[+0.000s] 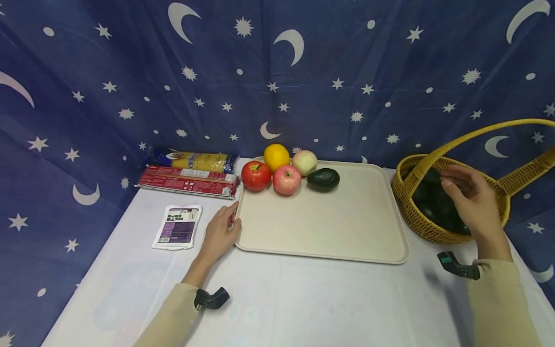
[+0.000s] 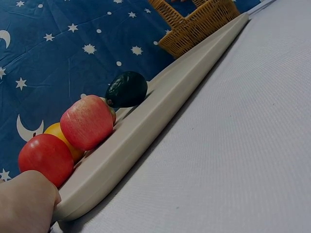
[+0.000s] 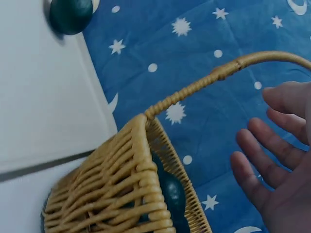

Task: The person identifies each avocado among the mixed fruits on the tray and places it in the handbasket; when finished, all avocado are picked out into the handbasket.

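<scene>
My left hand (image 1: 220, 232) holds the left rim of a beige tray (image 1: 329, 221), fingertips and thumb at its edge. At the tray's back left sit a red tomato-like fruit (image 1: 256, 175), an orange (image 1: 276, 156), a pink-red apple (image 1: 286, 180), a pale peach-like fruit (image 1: 305, 162) and a dark green avocado (image 1: 323, 179). My right hand (image 1: 474, 197) hovers over a yellow wicker basket (image 1: 427, 233), fingers loosely bent and apart with nothing between them. Inside the basket lie dark green avocados (image 3: 172, 191), partly hidden by the hand and the wicker wall.
Left of the tray lie a yellow and blue pasta packet (image 1: 195, 161), a long red packet (image 1: 186, 180) and a white and purple pouch (image 1: 178, 227). The basket's tall handle (image 1: 485, 130) arches beside my right hand. A starry blue cloth (image 1: 347, 58) hangs behind the white-covered table (image 1: 303, 303).
</scene>
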The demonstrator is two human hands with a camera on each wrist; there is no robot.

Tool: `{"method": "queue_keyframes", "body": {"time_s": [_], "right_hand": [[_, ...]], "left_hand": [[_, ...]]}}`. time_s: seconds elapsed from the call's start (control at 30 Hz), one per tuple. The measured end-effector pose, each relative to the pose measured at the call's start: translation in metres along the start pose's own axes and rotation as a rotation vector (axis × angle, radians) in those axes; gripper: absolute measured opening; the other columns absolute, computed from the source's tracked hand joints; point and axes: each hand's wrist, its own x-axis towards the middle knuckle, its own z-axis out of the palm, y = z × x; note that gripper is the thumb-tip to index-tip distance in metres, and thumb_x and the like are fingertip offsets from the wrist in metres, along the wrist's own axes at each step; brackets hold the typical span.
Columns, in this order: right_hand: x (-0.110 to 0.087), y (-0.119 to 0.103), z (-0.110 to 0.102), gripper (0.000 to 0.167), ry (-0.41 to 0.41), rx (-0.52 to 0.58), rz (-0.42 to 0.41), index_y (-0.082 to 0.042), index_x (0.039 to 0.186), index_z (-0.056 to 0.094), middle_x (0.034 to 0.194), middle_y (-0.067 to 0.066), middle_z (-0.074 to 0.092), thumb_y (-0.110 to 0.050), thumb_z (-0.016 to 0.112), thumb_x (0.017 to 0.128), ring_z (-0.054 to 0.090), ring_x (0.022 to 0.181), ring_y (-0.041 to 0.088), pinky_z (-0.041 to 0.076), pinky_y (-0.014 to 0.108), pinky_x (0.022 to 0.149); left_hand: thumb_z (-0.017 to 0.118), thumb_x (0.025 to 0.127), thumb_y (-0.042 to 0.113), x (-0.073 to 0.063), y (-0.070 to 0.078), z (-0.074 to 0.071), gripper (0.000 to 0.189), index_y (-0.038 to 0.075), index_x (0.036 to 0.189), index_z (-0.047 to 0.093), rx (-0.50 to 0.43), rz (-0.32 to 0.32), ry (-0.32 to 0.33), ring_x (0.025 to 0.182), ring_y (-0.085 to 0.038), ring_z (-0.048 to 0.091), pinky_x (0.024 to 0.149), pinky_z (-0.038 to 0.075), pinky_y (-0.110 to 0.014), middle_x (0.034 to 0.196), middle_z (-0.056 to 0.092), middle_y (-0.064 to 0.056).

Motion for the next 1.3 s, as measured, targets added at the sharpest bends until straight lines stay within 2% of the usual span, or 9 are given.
{"method": "queue_keyframes", "body": {"time_s": [0.13, 0.3, 0.43, 0.6, 0.77, 0.9, 1.3], "right_hand": [[-0.005, -0.009, 0.003, 0.039, 0.116, 0.095, -0.054, -0.006, 0.131, 0.051, 0.115, -0.007, 0.058, -0.004, 0.055, 0.092, 0.057, 0.102, 0.001, 0.043, 0.007, 0.082], [-0.009, -0.021, 0.006, 0.035, 0.228, 0.350, -0.156, 0.006, 0.124, 0.053, 0.112, 0.009, 0.061, 0.004, 0.055, 0.089, 0.059, 0.097, 0.013, 0.047, 0.013, 0.080], [-0.010, -0.030, 0.011, 0.032, 0.251, 0.500, -0.248, 0.012, 0.120, 0.053, 0.110, 0.013, 0.061, 0.007, 0.056, 0.088, 0.059, 0.095, 0.018, 0.048, 0.017, 0.080], [-0.009, -0.040, 0.022, 0.030, 0.229, 0.590, -0.334, 0.017, 0.116, 0.052, 0.107, 0.016, 0.061, 0.010, 0.055, 0.086, 0.060, 0.094, 0.020, 0.049, 0.020, 0.080], [-0.007, -0.043, 0.036, 0.028, 0.168, 0.611, -0.367, 0.020, 0.113, 0.052, 0.105, 0.016, 0.063, 0.011, 0.054, 0.086, 0.061, 0.095, 0.020, 0.050, 0.021, 0.080], [-0.006, -0.045, 0.049, 0.027, 0.109, 0.626, -0.362, 0.021, 0.113, 0.052, 0.105, 0.016, 0.063, 0.012, 0.052, 0.087, 0.062, 0.094, 0.021, 0.050, 0.022, 0.080], [0.000, -0.047, 0.084, 0.028, -0.029, 0.468, -0.259, 0.012, 0.117, 0.054, 0.107, 0.010, 0.061, 0.005, 0.054, 0.090, 0.060, 0.095, 0.014, 0.048, 0.016, 0.081]], "left_hand": [[0.057, 0.086, 0.010, 0.000, 0.001, 0.000, 0.048, 0.002, 0.133, 0.052, 0.004, -0.001, 0.001, 0.069, -0.013, 0.041, 0.062, 0.032, -0.026, 0.078, 0.047, -0.002], [0.056, 0.087, 0.011, 0.000, 0.002, 0.000, 0.048, 0.002, 0.133, 0.052, 0.015, -0.010, -0.002, 0.070, -0.013, 0.041, 0.062, 0.032, -0.027, 0.078, 0.047, -0.002], [0.057, 0.087, 0.011, 0.000, 0.001, 0.000, 0.048, 0.003, 0.133, 0.052, 0.011, -0.012, 0.003, 0.070, -0.012, 0.040, 0.062, 0.032, -0.027, 0.078, 0.047, -0.002], [0.057, 0.087, 0.012, 0.001, 0.000, 0.000, 0.048, 0.003, 0.134, 0.052, 0.007, -0.015, 0.007, 0.069, -0.012, 0.040, 0.061, 0.032, -0.026, 0.078, 0.047, -0.001], [0.057, 0.087, 0.012, 0.001, 0.000, 0.001, 0.049, 0.004, 0.134, 0.051, 0.002, -0.021, -0.002, 0.070, -0.012, 0.041, 0.061, 0.032, -0.026, 0.078, 0.047, -0.001], [0.056, 0.087, 0.012, 0.001, 0.000, 0.001, 0.049, 0.004, 0.135, 0.051, 0.001, -0.026, -0.008, 0.070, -0.012, 0.041, 0.061, 0.033, -0.026, 0.079, 0.047, -0.001], [0.057, 0.086, 0.011, 0.000, 0.000, 0.001, 0.049, 0.004, 0.134, 0.052, -0.001, -0.006, 0.008, 0.070, -0.011, 0.041, 0.061, 0.033, -0.025, 0.078, 0.047, -0.001]]}}
